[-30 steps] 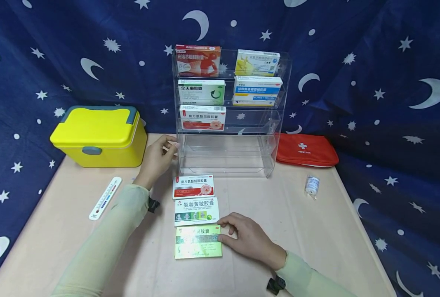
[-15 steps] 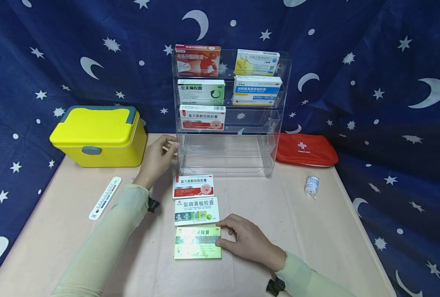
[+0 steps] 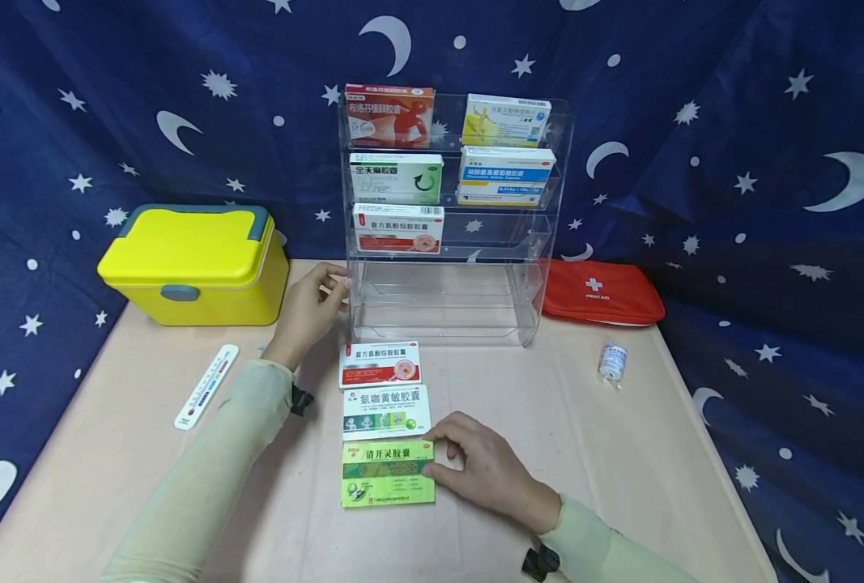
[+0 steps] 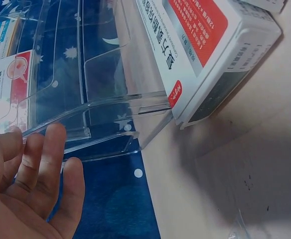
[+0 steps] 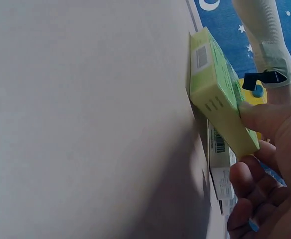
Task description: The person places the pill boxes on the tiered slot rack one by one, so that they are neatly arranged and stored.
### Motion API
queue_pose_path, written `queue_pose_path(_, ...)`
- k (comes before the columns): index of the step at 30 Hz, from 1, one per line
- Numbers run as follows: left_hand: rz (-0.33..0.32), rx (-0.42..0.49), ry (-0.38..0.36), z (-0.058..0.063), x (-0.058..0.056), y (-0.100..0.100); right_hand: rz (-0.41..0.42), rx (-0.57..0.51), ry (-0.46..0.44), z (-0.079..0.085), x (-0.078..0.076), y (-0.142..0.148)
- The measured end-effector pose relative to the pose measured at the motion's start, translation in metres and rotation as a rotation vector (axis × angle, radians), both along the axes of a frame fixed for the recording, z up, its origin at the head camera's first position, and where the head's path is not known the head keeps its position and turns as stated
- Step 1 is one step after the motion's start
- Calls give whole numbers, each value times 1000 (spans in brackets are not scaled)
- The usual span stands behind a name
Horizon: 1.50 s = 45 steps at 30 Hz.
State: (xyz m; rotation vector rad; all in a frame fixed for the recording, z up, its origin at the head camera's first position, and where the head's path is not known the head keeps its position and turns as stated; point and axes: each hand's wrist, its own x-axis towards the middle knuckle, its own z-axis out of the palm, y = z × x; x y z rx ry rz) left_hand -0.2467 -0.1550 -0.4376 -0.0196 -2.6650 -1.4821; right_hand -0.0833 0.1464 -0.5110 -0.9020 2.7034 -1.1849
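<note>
My right hand (image 3: 486,465) pinches a green medicine box (image 3: 388,486) at its right end, thumb on the printed face and fingers beneath in the right wrist view. There the green box (image 5: 225,94) leans, with its far side raised off the table. Beyond it lie a white-and-green medicine box (image 3: 386,405) and a white-and-red one (image 3: 379,374), in a column before the clear display rack (image 3: 439,328). At the rack's left side, my left hand (image 3: 309,312) holds the edge of the side panel between thumb and fingers; the left wrist view shows this hand (image 4: 41,184) close up.
Several medicine boxes, including a red one (image 3: 389,120), stand on the rack's upper tiers. A yellow case (image 3: 191,259) and a white thermometer card (image 3: 207,387) are on the left. A red first-aid pouch (image 3: 599,295) and a wrapped bandage roll (image 3: 612,364) lie on the right.
The green box has tilted slightly in my right hand; the glare on its face is gone and the print is readable. My left hand stays at the rack.
</note>
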Motion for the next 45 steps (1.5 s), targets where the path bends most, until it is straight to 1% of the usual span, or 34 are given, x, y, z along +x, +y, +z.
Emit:
queue_pose_path(5, -2, -11, -6, 0, 0, 1, -27, -43, 86, -1, -4, 0)
queue_pose_path(10, 5, -18, -16, 2, 0, 1, -31, -48, 112, 0, -2, 0)
queue_pose_path(16, 2, -4, -7, 1, 1, 0, 1, -83, 103, 1, 2, 0)
queue_pose_path(23, -17, 20, 55, 2, 2, -2, 104, -196, 79, 1, 6, 1)
queue_pose_path(28, -22, 31, 78, 5, 2, -2, 83, -233, 15, 1, 7, 2)
queue_pose_path(30, -23, 36, 81, 5, 1, -1, 76, -267, -8, 1, 5, 2)
queue_pose_path(32, -25, 40, 81, 6, 2, -2, 77, -304, -31, 5, 2, 3)
queue_pose_path(33, -25, 41, 82, 6, 2, -2, 79, -320, -41, 9, -1, 4)
queue_pose_path(35, -25, 41, 86, 6, 2, -2, 84, -353, -51, 24, -9, 6)
queue_pose_path(36, -24, 40, 88, 6, 2, -2, 78, -363, -59, 34, -15, 8)
queue_pose_path(38, -24, 41, 91, 6, 2, -2, 53, -380, -46, 56, -30, 14)
queue_pose_path(40, -22, 42, 88, 6, 2, -2, 10, -403, -27, 77, -52, 23)
queue_pose_path(41, -23, 44, 87, 6, 2, -1, -20, -417, -5, 85, -65, 29)
queue_pose_path(42, -22, 44, 85, 6, 2, -1, -57, -427, 14, 97, -76, 35)
queue_pose_path(45, -22, 44, 78, 5, 1, -2, -130, -504, 93, 127, -118, 54)
